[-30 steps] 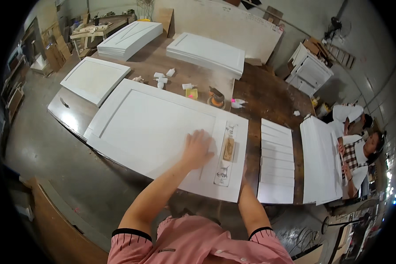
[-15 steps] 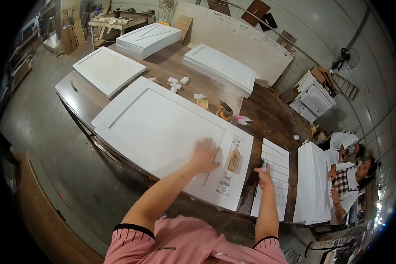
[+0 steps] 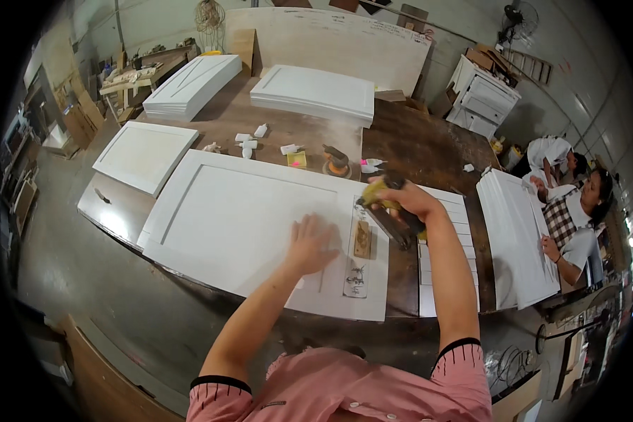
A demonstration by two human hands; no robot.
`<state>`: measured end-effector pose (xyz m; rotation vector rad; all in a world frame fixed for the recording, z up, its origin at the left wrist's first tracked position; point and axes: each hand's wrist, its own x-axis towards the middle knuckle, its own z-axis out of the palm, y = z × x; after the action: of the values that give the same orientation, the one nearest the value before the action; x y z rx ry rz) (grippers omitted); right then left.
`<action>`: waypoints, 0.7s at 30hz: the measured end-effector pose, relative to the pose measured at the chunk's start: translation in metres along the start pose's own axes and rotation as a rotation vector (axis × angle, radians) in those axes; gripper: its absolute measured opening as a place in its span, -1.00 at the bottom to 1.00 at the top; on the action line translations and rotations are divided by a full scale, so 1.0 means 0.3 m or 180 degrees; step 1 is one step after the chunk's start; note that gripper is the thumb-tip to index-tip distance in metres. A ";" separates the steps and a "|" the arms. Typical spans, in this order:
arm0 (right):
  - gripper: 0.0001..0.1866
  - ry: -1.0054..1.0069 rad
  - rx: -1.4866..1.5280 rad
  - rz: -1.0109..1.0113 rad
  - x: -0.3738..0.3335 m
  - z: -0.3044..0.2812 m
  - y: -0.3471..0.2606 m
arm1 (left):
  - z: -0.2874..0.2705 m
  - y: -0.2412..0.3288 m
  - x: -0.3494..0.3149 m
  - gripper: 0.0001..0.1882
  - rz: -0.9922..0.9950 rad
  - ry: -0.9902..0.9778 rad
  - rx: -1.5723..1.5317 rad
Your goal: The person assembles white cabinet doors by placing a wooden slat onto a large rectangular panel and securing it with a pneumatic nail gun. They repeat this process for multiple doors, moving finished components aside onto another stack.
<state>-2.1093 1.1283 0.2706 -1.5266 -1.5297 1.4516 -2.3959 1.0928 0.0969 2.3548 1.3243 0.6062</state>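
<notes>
A large white panel door (image 3: 253, 204) with a recessed middle lies flat on the brown table. My left hand (image 3: 312, 245) rests on it, fingers spread. In my right hand (image 3: 416, 202) is a yellow and black nail gun (image 3: 377, 192), held above the panel's right edge and tilted. Beneath the gun, a small wooden block (image 3: 362, 240) lies on a flat strip with dark markings (image 3: 355, 280), on the panel's right part. To the right, partly behind my right forearm, is a white grooved panel (image 3: 457, 209).
Beyond the panel stand white squeeze bottles (image 3: 249, 145) and an orange and black sander (image 3: 337, 164). White panel stacks (image 3: 313, 91) occupy the table's back; another stack (image 3: 515, 232) is at right, beside two people. A smaller white panel (image 3: 144, 156) lies at left.
My right hand has lifted from beside the grooved panel, bringing the nail gun up over the large panel's right edge. My left hand has shifted slightly left and lies flat. The view has turned.
</notes>
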 end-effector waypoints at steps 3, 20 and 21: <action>-0.61 0.0084 -0.0471 0.0406 0.152 0.022 0.006 | 0.030 -0.004 0.009 -0.22 -0.0015 0.0169 -0.0020; -0.64 -0.0252 -0.0571 0.1003 0.242 0.089 -0.051 | -0.006 -0.001 -0.010 -0.17 -0.0259 -0.0162 0.0026; -0.64 -0.0250 -0.0651 0.0909 0.240 0.080 -0.020 | 0.000 -0.008 -0.005 -0.16 -0.0242 -0.0144 0.0046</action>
<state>-2.1490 1.1889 0.2471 -1.8936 -1.5972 1.5647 -2.3982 1.0927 0.0956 2.3038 1.3957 0.5195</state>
